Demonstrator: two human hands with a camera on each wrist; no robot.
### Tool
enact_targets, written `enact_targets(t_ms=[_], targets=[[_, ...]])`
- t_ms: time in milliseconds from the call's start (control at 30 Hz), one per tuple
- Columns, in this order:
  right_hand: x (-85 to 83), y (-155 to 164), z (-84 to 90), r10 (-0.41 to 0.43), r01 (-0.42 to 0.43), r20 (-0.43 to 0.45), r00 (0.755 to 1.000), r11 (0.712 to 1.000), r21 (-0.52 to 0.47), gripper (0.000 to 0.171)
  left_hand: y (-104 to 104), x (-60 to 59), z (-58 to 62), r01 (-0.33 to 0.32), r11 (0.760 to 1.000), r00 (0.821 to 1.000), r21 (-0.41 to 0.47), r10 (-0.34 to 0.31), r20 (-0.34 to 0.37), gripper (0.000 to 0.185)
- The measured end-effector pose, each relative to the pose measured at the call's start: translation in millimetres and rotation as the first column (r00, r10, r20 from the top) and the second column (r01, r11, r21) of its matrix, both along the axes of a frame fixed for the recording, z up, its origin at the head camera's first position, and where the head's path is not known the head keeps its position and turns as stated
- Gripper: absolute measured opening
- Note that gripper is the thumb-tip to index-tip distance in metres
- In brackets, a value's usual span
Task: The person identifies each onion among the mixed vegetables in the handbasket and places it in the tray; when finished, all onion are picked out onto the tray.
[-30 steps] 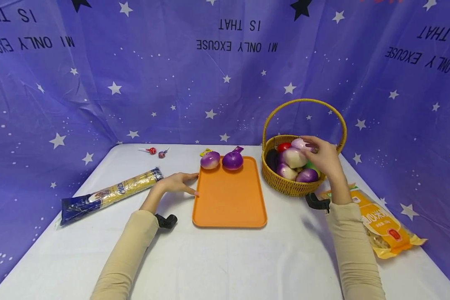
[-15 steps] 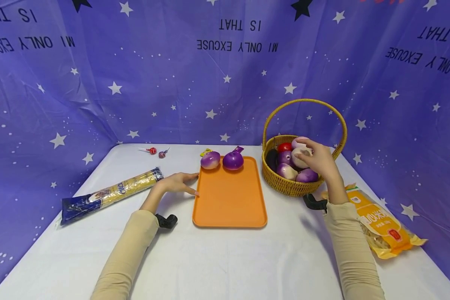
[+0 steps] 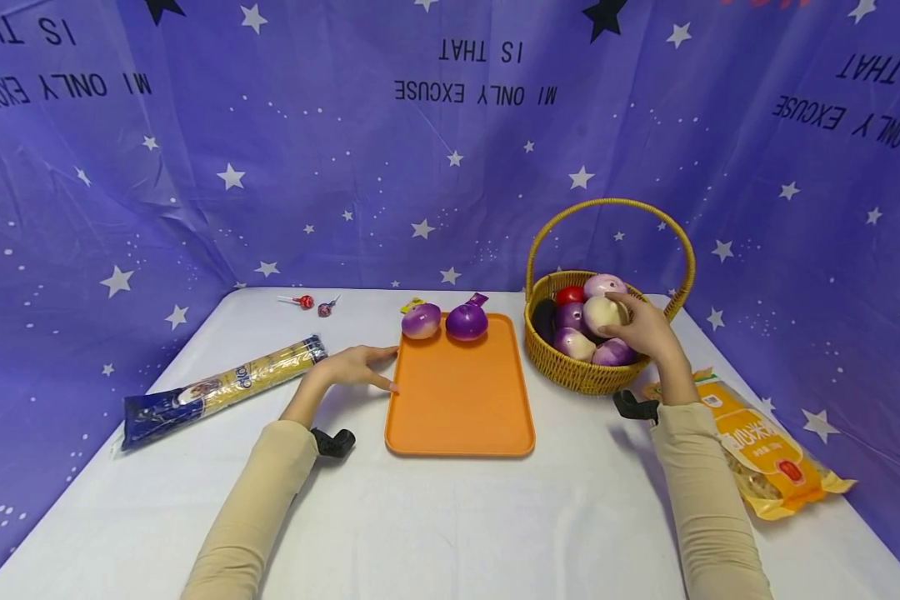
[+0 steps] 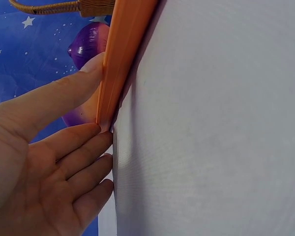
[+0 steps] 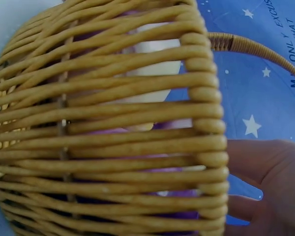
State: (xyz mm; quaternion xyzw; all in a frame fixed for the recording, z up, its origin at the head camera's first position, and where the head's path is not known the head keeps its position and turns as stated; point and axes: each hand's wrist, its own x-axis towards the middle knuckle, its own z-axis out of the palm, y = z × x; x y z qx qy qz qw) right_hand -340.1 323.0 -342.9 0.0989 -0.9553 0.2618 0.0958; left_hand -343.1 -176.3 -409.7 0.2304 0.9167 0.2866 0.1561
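Right hand (image 3: 645, 329) has just closed around the pale onion (image 3: 602, 315) in the basket (image 3: 570, 371), lower right; left hand (image 3: 352, 365) stays flat against the orange tray (image 3: 457, 408).

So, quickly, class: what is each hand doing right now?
Left hand: open, straight fingers resting against the tray edge.
Right hand: gripping a pale onion in the basket.
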Motion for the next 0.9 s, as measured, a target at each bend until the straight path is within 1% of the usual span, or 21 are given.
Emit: enact_targets(t_ms=[100,267,500,567,667,800,900], targets=[[-1.3,0,-2.3,-0.010,0.010,-0.006,1.000,1.000,-0.007,0.065,0,0.1,-0.4,0.000,1.000,1.000,-0.005,0.000,-0.001,0.090],[-2.0,0,-2.6,-0.011,0.011,-0.041,0.999,1.000,-0.011,0.065,0,0.5,-1.5,0.004,1.000,1.000,-0.008,-0.004,-0.004,0.090],[4.8,-9,9.3,0.010,-0.015,-0.116,0.993,0.999,-0.042,0.064,0,0.7,-0.5,0.002,1.000,1.000,-0.009,-0.002,-0.002,0.090],[8.2,-16,14.3,0.032,-0.040,-0.141,0.990,0.998,-0.056,0.062,0,0.8,0.0,0.004,1.000,1.000,-0.006,-0.004,-0.003,0.090],[14.1,-30,21.6,0.088,-0.101,-0.188,0.978,0.993,-0.062,0.061,0,1.1,0.9,0.005,1.000,1.000,-0.006,-0.005,-0.005,0.090],[20.5,-52,26.4,0.178,-0.201,-0.255,0.950,0.977,-0.065,0.060,1,0.3,-0.1,0.013,1.000,1.000,-0.014,-0.013,-0.013,0.090],[23.9,-71,25.3,0.234,-0.264,-0.274,0.933,0.961,-0.078,0.060,1,-1.2,-1.6,0.017,1.000,1.000,-0.017,-0.017,-0.012,0.090]])
